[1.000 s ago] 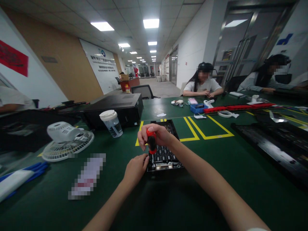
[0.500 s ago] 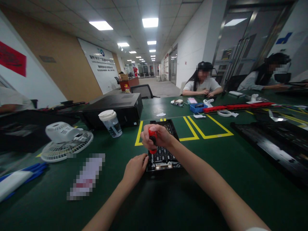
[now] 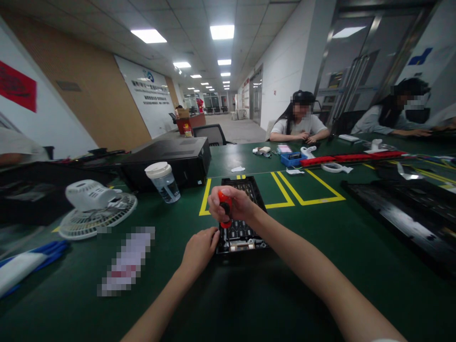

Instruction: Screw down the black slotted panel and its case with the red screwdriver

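Observation:
In my right hand (image 3: pixel 233 204) is a screwdriver (image 3: pixel 225 209) with a red and black handle, gripped by closed fingers over the left side of a black tool case (image 3: pixel 239 251). The handle stands almost upright, and its lower end is hard to make out against the dark case. Rows of metal bits or sockets fill the case, partly covered by my right hand and forearm. My left hand (image 3: pixel 201 247) has its fingers curled against the case's near left edge.
To the left stand a lidded clear cup (image 3: pixel 166 185), a white fan (image 3: pixel 96 209) and a black computer case (image 3: pixel 167 161). Blue-and-white gloves (image 3: pixel 32 263) lie at far left. A blue tray (image 3: pixel 291 159) and a black panel (image 3: pixel 406 223) are on the right; people sit across the table.
The screwdriver's handle has turned or tilted slightly in my right hand. My left hand stays at the case edge, and the view has shifted a little.

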A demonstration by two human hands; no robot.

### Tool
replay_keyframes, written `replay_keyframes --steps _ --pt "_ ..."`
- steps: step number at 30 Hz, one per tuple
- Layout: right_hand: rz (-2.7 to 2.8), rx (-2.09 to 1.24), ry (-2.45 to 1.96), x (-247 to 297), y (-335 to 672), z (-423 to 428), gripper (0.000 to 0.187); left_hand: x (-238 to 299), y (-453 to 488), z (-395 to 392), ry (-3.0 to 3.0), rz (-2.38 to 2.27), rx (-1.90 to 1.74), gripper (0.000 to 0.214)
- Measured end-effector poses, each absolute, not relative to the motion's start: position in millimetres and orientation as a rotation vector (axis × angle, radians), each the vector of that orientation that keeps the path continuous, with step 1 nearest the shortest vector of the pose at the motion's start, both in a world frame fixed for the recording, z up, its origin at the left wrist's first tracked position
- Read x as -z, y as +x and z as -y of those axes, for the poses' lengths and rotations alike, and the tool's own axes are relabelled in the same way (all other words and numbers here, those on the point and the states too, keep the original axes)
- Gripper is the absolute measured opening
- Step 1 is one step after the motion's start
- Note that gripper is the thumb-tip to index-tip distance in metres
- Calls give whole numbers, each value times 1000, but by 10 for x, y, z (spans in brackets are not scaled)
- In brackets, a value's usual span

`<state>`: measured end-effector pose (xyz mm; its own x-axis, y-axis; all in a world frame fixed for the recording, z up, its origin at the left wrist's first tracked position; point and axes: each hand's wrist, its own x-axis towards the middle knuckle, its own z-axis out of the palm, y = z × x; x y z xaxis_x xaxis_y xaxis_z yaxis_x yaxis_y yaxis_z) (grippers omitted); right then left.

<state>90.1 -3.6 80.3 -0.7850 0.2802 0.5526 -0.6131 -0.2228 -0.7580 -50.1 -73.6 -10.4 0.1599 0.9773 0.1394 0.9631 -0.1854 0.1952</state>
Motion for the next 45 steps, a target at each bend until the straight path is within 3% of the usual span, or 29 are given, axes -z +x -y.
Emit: replay_keyframes --steps 26,45 --pt "1398 -1851 75 -808 896 145 27 59 -471 748 2307 -1983 -322 33" --pt "1352 -1680 -1 -823 896 313 18 70 -478 757 2331 -1971 -351 34"
